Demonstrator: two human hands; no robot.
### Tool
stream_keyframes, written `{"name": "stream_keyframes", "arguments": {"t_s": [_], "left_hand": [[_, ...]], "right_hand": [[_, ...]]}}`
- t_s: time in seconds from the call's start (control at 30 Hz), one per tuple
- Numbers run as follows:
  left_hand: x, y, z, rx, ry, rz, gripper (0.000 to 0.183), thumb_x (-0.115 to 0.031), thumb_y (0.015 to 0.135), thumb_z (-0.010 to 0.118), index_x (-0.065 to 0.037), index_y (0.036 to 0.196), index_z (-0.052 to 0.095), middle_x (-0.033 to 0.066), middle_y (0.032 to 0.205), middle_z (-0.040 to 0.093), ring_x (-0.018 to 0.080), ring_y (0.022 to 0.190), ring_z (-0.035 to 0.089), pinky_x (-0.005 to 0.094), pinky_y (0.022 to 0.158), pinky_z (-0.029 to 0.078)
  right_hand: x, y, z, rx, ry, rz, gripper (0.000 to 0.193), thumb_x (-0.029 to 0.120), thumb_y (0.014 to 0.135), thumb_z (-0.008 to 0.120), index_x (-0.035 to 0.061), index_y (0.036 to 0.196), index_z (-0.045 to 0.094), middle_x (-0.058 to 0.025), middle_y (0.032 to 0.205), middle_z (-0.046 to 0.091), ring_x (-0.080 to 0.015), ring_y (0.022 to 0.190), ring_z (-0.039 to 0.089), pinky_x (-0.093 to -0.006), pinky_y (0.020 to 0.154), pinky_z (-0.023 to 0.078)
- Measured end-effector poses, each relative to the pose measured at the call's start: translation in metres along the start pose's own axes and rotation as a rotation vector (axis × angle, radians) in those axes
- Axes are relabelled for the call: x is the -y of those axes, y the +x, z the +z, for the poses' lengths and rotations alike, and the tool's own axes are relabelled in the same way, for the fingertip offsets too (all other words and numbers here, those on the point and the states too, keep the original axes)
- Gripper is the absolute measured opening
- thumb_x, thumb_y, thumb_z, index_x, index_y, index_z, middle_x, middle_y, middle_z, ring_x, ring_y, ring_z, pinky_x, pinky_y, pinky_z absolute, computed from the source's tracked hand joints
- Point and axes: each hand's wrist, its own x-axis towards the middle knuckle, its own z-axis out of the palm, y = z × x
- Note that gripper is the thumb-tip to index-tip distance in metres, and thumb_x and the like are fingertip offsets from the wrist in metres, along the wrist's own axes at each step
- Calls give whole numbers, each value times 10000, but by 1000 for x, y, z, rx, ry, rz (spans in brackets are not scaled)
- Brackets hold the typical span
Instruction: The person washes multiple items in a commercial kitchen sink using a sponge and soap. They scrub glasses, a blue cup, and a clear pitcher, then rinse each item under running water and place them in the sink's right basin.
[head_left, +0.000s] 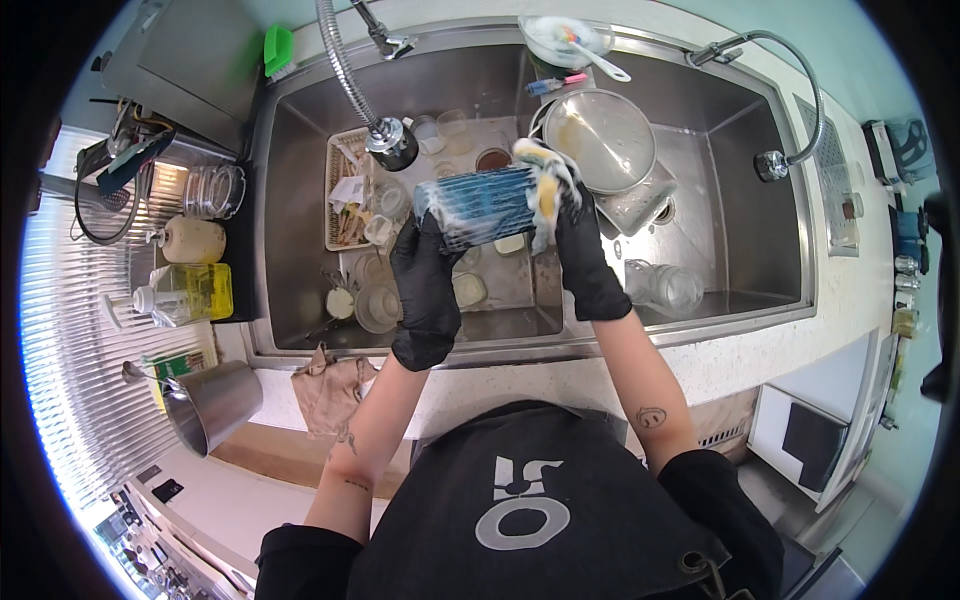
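Note:
Over the left basin of the steel sink (560, 335) I hold a blue ribbed cylinder (490, 205), lying on its side and streaked with white suds. It looks like a tumbler or jar; its exact kind I cannot tell. My left hand (425, 280), in a black glove, is closed on its left end. At the other end, my gloved right hand (585, 245) grips a foamy yellow-and-white sponge or cloth (545, 190) pressed against the cylinder. Fingers of both hands are partly hidden behind these things.
A flexible-hose tap (390, 140) hangs over the left basin, above glasses and a wicker basket (335, 235). A large metal pot (605, 140) stands right of my hands, near glass jars (670, 285). A foamy bowl (565, 45) sits behind; a brown cloth (325, 390) drapes over the front edge.

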Motion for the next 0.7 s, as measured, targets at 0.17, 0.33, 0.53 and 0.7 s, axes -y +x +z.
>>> {"name": "stream_keyframes", "arguments": {"t_s": [0.17, 0.33, 0.53, 0.7], "left_hand": [[0, -4, -2, 49, -74, -109, 320, -254, 896, 418, -34, 1120, 480, 101, 1062, 556, 217, 948, 552, 380, 828, 461], [4, -4, 1, 80, -218, -202, 347, -273, 897, 407, -36, 1145, 460, 111, 1105, 535, 223, 1003, 526, 386, 845, 453], [0, -2, 2, 93, -102, -51, 365, -280, 903, 398, -33, 1169, 442, 102, 1125, 525, 219, 1038, 507, 379, 892, 416], [-9, -10, 6, 27, -72, 59, 266, -179, 884, 471, -33, 1106, 489, 65, 1042, 555, 161, 933, 541, 310, 814, 441]], "right_hand": [[14, 24, -11, 247, -8, 256, 279, 184, 898, 355, 19, 1075, 494, -45, 912, 559, -111, 811, 541, -236, 726, 447], [-6, 9, -14, 272, -548, -323, 283, 180, 888, 417, 36, 1125, 471, -74, 1031, 538, -146, 936, 533, -259, 815, 437], [1, -17, 5, -34, 163, 44, 349, 205, 891, 414, 42, 1200, 410, -64, 1100, 506, -128, 972, 511, -253, 837, 422], [27, -1, -4, 171, 138, 242, 322, 186, 899, 373, 24, 1168, 443, -46, 1048, 537, -118, 892, 535, -243, 777, 440]]}}
